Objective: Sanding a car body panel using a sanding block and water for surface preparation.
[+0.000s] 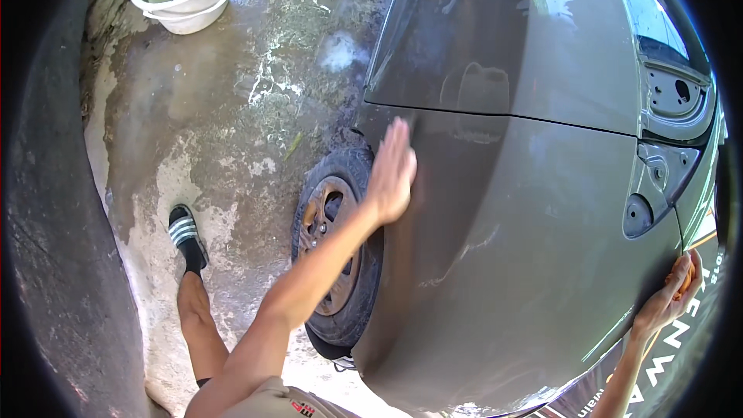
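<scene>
My left hand (pixel 393 174) is stretched out flat beside the car's fender (pixel 464 248), just above the front wheel. Its fingers are straight and close together, and nothing shows in them. Whether the palm presses on the panel is hard to tell. At the far right, my right hand (pixel 664 302) is closed around an orange thing (pixel 683 277) at the edge of the bodywork. Most of that thing is covered by the fingers; it could be a cloth or a sponge. The grey-brown car paint has wet streaks and pale marks.
The wheel (pixel 333 240) has a black tyre and a rusty rim. A white bucket (pixel 190 15) of water with a small dark thing in it stands on the wet concrete (pixel 232 101) at the far left. A dark wall (pixel 62 248) runs along the left. My foot wears a striped sandal (pixel 184 231).
</scene>
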The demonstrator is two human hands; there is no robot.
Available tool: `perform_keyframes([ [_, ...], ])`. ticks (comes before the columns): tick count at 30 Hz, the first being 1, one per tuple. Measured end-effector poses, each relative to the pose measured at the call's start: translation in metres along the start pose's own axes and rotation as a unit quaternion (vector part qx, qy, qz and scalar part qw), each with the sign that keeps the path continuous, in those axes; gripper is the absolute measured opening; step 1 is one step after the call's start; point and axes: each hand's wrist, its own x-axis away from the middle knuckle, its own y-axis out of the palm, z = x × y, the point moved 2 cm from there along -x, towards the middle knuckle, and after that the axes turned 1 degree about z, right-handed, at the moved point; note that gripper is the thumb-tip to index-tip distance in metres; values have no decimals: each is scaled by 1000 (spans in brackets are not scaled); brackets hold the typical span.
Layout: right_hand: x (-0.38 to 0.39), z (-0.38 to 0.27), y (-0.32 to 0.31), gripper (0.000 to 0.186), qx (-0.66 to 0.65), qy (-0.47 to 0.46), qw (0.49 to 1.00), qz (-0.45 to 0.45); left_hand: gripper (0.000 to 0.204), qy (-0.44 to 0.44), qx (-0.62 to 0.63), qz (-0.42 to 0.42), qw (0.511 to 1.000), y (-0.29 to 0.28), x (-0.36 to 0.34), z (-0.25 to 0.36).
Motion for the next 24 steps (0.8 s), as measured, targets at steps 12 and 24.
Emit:
perform_keyframes([
  [12, -16, 19, 5, 40, -3, -8, 1000, -10, 64, 0, -34, -17, 999, -23, 13, -1],
  [24, -31, 20, 18, 39, -3, -104, 992, -77, 62, 36, -17, -3, 999, -27, 27, 38],
])
